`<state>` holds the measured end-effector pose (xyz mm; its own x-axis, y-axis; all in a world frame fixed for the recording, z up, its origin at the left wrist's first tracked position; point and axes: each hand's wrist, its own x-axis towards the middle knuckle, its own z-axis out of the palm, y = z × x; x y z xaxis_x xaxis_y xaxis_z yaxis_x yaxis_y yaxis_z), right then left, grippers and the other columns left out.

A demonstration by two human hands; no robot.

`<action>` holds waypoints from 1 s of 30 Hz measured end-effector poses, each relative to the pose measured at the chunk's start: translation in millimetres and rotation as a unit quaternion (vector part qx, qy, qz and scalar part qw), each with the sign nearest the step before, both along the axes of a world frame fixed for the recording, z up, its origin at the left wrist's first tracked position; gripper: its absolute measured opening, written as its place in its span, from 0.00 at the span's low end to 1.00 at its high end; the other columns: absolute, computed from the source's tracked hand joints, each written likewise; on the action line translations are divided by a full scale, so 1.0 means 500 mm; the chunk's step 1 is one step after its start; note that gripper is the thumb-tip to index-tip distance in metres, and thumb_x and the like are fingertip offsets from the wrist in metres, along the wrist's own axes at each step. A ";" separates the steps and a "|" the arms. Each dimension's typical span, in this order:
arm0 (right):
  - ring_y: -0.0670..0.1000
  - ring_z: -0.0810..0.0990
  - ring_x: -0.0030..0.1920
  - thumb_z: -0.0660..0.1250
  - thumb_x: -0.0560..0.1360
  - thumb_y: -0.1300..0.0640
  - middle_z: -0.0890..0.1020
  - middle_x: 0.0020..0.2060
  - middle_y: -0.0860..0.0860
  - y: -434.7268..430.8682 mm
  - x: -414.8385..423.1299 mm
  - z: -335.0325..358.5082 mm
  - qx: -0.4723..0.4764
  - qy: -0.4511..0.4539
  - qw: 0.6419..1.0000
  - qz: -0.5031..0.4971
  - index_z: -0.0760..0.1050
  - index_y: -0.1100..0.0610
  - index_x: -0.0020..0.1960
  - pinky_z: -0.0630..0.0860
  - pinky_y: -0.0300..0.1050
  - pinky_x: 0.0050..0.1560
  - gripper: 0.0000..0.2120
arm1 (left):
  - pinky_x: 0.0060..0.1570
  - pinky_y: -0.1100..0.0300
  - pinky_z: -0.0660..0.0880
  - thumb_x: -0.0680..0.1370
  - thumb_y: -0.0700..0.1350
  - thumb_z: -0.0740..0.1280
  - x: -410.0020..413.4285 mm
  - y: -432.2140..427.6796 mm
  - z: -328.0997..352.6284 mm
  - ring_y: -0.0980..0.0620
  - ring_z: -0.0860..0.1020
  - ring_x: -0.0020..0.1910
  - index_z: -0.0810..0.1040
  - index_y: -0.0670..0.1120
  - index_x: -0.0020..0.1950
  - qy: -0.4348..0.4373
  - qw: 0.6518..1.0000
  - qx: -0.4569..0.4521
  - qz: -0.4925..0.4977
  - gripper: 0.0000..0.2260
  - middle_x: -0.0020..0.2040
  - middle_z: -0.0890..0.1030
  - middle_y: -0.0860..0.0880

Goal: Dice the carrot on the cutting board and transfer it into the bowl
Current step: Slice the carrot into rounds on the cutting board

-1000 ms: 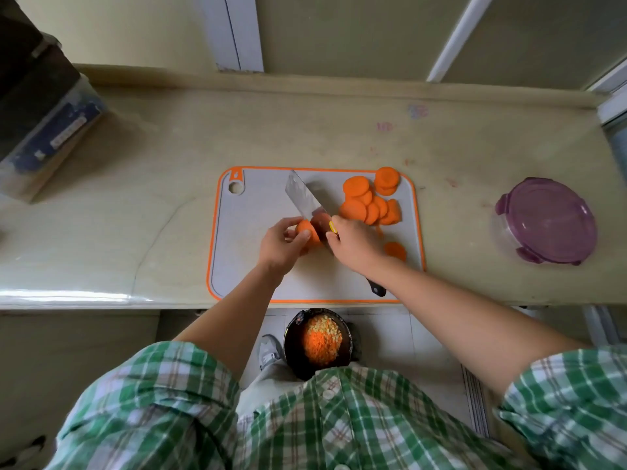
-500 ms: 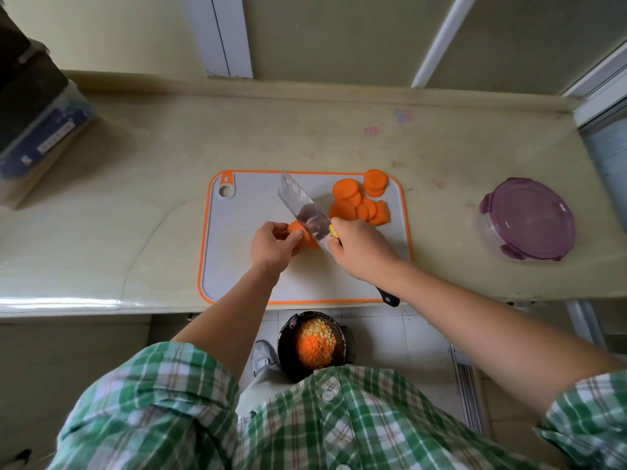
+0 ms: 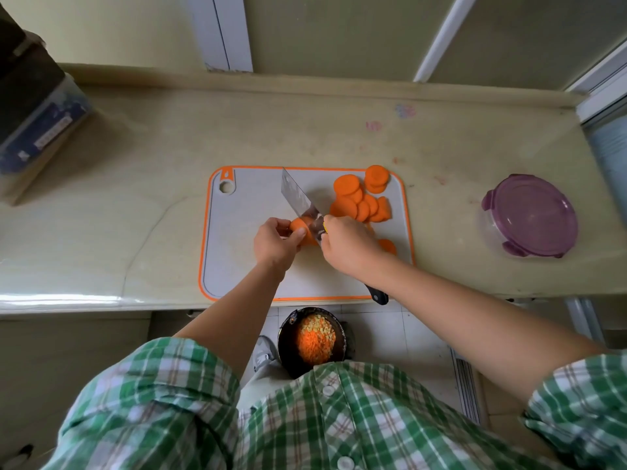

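Head view. Pinching the short orange carrot stub [image 3: 300, 227] with the left hand [image 3: 274, 244], fingers curled round it, near the middle of the grey, orange-rimmed plastic cutting board [image 3: 244, 266]. Gripping the broad steel black-handled knife [image 3: 298, 201] with the right hand [image 3: 349, 245], fist closed high on the handle, blade laid against the stub's right face.

Round orange carrot slices [image 3: 356, 201] piled at the board's far right. Black round bowl [image 3: 283, 337], already carrying dice, down below the front edge of the beige stone tabletop [image 3: 135, 198].

For a clean cut: tuck left fingertips back, steady the stub, press straight down, keep slices even. Probably safer to lay so short a stub cut-face down.

Against half a second ago: same grips, same blade angle, same pile; one slice beside the right wrist, hidden then, showing again.
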<state>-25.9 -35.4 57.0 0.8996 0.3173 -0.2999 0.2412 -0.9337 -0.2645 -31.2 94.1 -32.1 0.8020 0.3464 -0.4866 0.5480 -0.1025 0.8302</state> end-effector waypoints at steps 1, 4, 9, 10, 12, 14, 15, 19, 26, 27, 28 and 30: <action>0.61 0.78 0.52 0.57 0.80 0.58 0.79 0.52 0.59 0.006 0.001 0.000 0.001 0.003 1.000 -0.004 0.72 0.61 0.56 0.62 0.43 0.39 0.10 | 0.49 0.49 0.81 0.75 0.39 0.71 0.000 0.001 0.000 0.45 0.81 0.43 0.76 0.38 0.56 -0.001 1.000 0.001 -0.001 0.11 0.50 0.79 0.42; 0.60 0.77 0.53 0.56 0.81 0.60 0.78 0.54 0.59 0.021 0.007 -0.001 0.018 0.027 0.999 -0.017 0.71 0.62 0.60 0.62 0.43 0.39 0.11 | 0.48 0.47 0.81 0.75 0.39 0.72 0.001 0.003 0.003 0.46 0.80 0.41 0.76 0.38 0.55 -0.001 1.000 0.001 -0.007 0.11 0.48 0.79 0.42; 0.60 0.78 0.51 0.56 0.80 0.61 0.78 0.49 0.59 0.023 0.010 -0.023 0.019 0.040 0.999 -0.016 0.71 0.62 0.56 0.60 0.43 0.35 0.08 | 0.47 0.45 0.81 0.72 0.41 0.74 0.000 0.000 0.007 0.42 0.82 0.44 0.77 0.42 0.51 -0.010 1.000 0.011 -0.027 0.11 0.46 0.80 0.45; 0.61 0.78 0.49 0.57 0.80 0.61 0.77 0.45 0.58 0.019 0.005 -0.038 0.031 0.042 0.998 -0.026 0.71 0.62 0.54 0.59 0.44 0.32 0.06 | 0.47 0.45 0.81 0.73 0.41 0.73 0.000 0.002 0.008 0.42 0.82 0.44 0.77 0.40 0.52 -0.010 1.000 0.005 -0.026 0.11 0.46 0.80 0.44; 0.61 0.78 0.46 0.56 0.80 0.60 0.72 0.38 0.55 0.012 -0.010 -0.077 0.056 0.046 0.996 -0.046 0.67 0.58 0.47 0.54 0.45 0.29 0.04 | 0.46 0.47 0.81 0.74 0.40 0.71 0.000 0.010 0.010 0.42 0.82 0.46 0.77 0.38 0.54 -0.009 1.000 -0.012 -0.026 0.11 0.47 0.80 0.43; 0.61 0.77 0.43 0.56 0.81 0.59 0.73 0.37 0.56 0.008 -0.021 -0.108 0.072 0.039 0.995 -0.058 0.64 0.57 0.45 0.56 0.46 0.30 0.06 | 0.46 0.49 0.82 0.75 0.40 0.71 -0.001 0.018 0.012 0.42 0.82 0.47 0.77 0.37 0.54 -0.014 0.999 -0.019 -0.033 0.11 0.47 0.80 0.43; 0.61 0.77 0.43 0.57 0.81 0.58 0.75 0.38 0.57 0.006 -0.023 -0.116 0.076 0.030 0.995 -0.061 0.65 0.57 0.45 0.58 0.45 0.32 0.06 | 0.46 0.50 0.82 0.75 0.40 0.71 -0.003 0.021 0.013 0.42 0.82 0.47 0.77 0.38 0.54 -0.016 0.999 -0.021 -0.041 0.11 0.47 0.80 0.43; 0.60 0.78 0.41 0.57 0.80 0.55 0.77 0.39 0.58 -0.003 -0.002 -0.128 0.069 -0.002 0.997 -0.046 0.68 0.59 0.47 0.61 0.46 0.33 0.07 | 0.47 0.50 0.81 0.77 0.42 0.69 -0.004 0.030 0.021 0.44 0.81 0.46 0.75 0.42 0.59 -0.022 0.994 -0.008 -0.103 0.12 0.48 0.79 0.45; 0.65 0.79 0.46 0.58 0.80 0.56 0.80 0.44 0.64 -0.053 0.053 -0.125 0.059 -0.029 0.992 -0.106 0.71 0.62 0.50 0.63 0.48 0.36 0.09 | 0.52 0.48 0.79 0.72 0.55 0.67 -0.012 0.035 0.016 0.47 0.81 0.45 0.77 0.54 0.61 -0.034 0.977 0.081 -0.193 0.18 0.51 0.79 0.42; 0.65 0.78 0.46 0.59 0.80 0.56 0.80 0.44 0.64 -0.064 0.057 -0.121 0.064 -0.031 0.991 -0.118 0.71 0.63 0.49 0.62 0.48 0.36 0.09 | 0.51 0.50 0.79 0.72 0.55 0.68 -0.010 0.034 0.017 0.47 0.80 0.45 0.77 0.53 0.59 -0.024 0.975 0.101 -0.198 0.16 0.52 0.78 0.42; 0.65 0.78 0.45 0.59 0.80 0.56 0.80 0.43 0.64 -0.073 0.059 -0.117 0.068 -0.031 0.990 -0.121 0.71 0.63 0.48 0.62 0.49 0.36 0.09 | 0.50 0.52 0.78 0.73 0.54 0.70 -0.008 0.033 0.019 0.48 0.79 0.45 0.77 0.51 0.56 -0.017 0.972 0.128 -0.198 0.14 0.52 0.78 0.43; 0.65 0.78 0.45 0.59 0.79 0.56 0.79 0.42 0.65 -0.081 0.057 -0.105 0.085 -0.018 0.990 -0.112 0.71 0.63 0.47 0.65 0.51 0.37 0.09 | 0.43 0.58 0.73 0.73 0.54 0.73 -0.006 0.033 0.023 0.50 0.78 0.44 0.78 0.45 0.48 -0.012 0.965 0.190 -0.179 0.14 0.49 0.77 0.47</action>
<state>2.8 -75.7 4.3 0.9625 0.1518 -0.2249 0.0457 -0.9077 -0.4171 -34.2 110.7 -20.5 0.9129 0.1951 -0.3585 0.4021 -0.5804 0.7081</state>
